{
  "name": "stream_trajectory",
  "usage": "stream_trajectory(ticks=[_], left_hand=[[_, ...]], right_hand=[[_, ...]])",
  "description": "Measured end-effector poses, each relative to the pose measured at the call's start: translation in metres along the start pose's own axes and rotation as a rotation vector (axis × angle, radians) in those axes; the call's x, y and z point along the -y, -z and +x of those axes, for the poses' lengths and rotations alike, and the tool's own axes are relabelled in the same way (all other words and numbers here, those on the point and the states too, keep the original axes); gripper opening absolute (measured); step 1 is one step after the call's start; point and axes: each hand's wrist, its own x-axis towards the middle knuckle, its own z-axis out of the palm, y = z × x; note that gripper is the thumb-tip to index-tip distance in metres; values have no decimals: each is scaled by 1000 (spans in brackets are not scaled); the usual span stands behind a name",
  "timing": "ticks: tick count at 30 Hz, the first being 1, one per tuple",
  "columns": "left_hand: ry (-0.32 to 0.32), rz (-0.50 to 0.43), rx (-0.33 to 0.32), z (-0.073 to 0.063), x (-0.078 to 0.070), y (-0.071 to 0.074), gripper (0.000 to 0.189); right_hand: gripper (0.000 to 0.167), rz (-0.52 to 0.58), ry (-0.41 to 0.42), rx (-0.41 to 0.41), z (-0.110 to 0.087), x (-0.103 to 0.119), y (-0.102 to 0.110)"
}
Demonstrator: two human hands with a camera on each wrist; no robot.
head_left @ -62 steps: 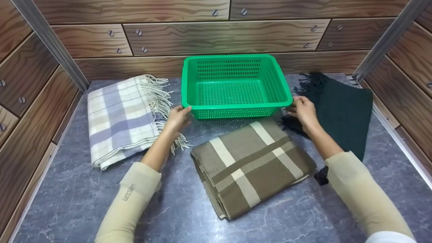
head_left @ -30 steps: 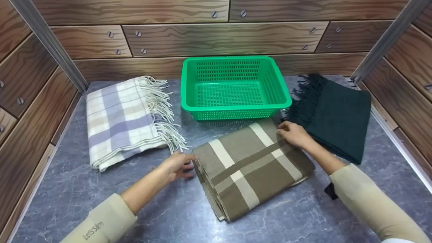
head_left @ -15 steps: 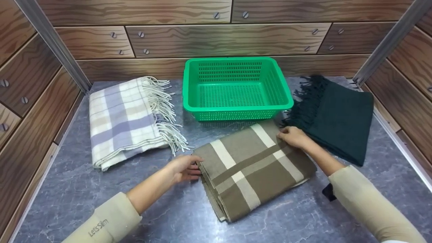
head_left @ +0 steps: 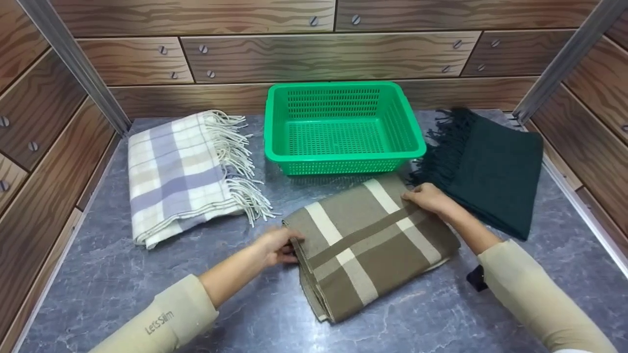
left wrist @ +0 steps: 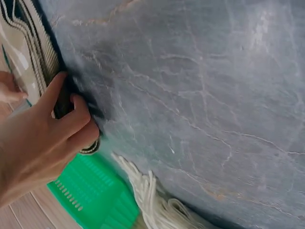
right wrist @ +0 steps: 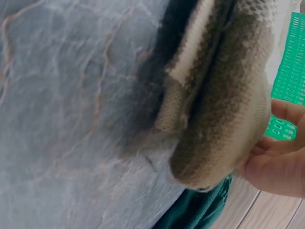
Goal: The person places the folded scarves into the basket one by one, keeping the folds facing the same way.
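A folded brown scarf with cream stripes lies on the table, turned at an angle. My left hand grips its left corner, and in the left wrist view the fingers curl at the layered edge. On the far right side, my right hand pinches the scarf's edge between thumb and fingers; the right wrist view shows the thick rounded fold beside that hand. Behind the scarf stands a green plastic basket with nothing in it.
To the left lies a folded white and lilac checked scarf, its fringe pointing right. A folded dark green fringed scarf lies on the right. Wood-patterned walls enclose the grey marbled table at the back and sides.
Both hands have left the basket's near corners and come to the brown scarf. The left hand has since moved slightly right, drawing the scarf's left corner in a little. The basket stays put.
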Motion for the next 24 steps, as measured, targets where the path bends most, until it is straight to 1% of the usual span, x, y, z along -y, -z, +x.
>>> stream_trajectory(ticks=[4,8,10,16,18,24], left_hand=[[-10,-8,4,-1,3,-1,5],[16,-37,47,-1,4,-1,4],[27,-27,63,-1,5,-1,5],[72,-4,78,-2,9,-3,8],[75,-16,76,-2,11,-4,8],[46,-33,33,1,16,-7,9]], right_hand=[[34,36,-11,13,-1,-2,1],[34,61,-9,23,-2,-3,2],[34,76,-5,35,-1,-3,1],[36,98,-6,94,0,-4,0],[33,103,-25,102,1,-5,0],[25,108,-76,110,2,-4,3]])
